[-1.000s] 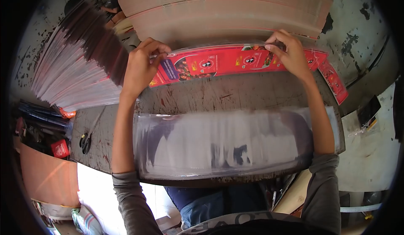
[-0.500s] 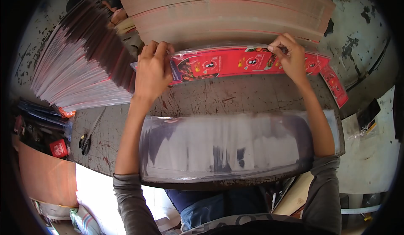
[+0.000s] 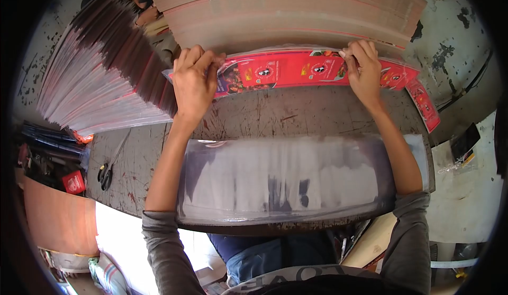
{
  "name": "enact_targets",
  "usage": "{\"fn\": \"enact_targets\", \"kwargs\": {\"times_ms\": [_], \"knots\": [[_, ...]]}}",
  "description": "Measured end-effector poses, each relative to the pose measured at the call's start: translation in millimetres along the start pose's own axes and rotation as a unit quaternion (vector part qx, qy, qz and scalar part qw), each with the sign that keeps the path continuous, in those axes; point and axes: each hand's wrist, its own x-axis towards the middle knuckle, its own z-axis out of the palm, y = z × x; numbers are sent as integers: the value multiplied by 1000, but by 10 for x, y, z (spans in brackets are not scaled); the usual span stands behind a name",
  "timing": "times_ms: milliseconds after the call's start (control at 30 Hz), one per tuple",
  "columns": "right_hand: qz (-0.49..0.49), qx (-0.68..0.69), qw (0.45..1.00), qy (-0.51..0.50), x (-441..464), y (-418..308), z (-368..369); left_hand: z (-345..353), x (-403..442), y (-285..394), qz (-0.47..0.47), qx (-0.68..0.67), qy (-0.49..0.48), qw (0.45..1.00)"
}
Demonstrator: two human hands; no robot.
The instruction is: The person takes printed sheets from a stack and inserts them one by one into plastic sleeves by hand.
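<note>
A long red printed sheet (image 3: 288,73) with food pictures lies across the far side of the table, with clear plastic along its upper edge. My left hand (image 3: 194,81) is closed near its left end, thumb and fingers pinching the top edge. Toward the right end, my right hand (image 3: 364,73) pinches that same edge between thumb and fingers. Past my right hand, a red printed strip (image 3: 424,107) angles down over the table's right side. Below my wrists lies a stack of clear plastic sleeves (image 3: 286,184), beneath my right forearm at its right end.
A tall stack of brown cardboard sheets (image 3: 296,17) stands behind the red sheet. Many plastic-covered sheets (image 3: 100,83) fan out at the left. Scissors (image 3: 106,176) rest on the scratched table (image 3: 137,160). A small red box (image 3: 73,182) sits beyond its left edge. Another person's arm (image 3: 147,16) shows at the back.
My left hand has shifted slightly right along the top edge, and my right hand a little upward. Both still pinch the red sheet's edge. The view has shifted slightly.
</note>
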Motion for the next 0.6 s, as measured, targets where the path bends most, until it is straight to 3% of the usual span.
{"fn": "enact_targets", "kwargs": {"times_ms": [100,167,300,367,400,467,600], "knots": [[-14,4,1000,-8,33,38,-28,-42,59,-35,-14,-13,-14,1000],[-1,-5,999,-43,65,34,-71,-137,147,-38,-32,-62,-89,994],[4,21,997,-74,128,-31,-149,-192,173,-16,-78,-86,-143,983],[102,115,978,-142,159,-44,-199,-227,190,11,-111,-132,-134,976],[101,115,978,-140,173,-17,-208,-242,211,17,-109,-131,-132,976],[187,148,945,-222,219,79,-192,-275,247,23,-188,-166,-171,953],[228,186,909,-295,120,223,109,-79,61,-120,-178,-147,-178,957]]}}
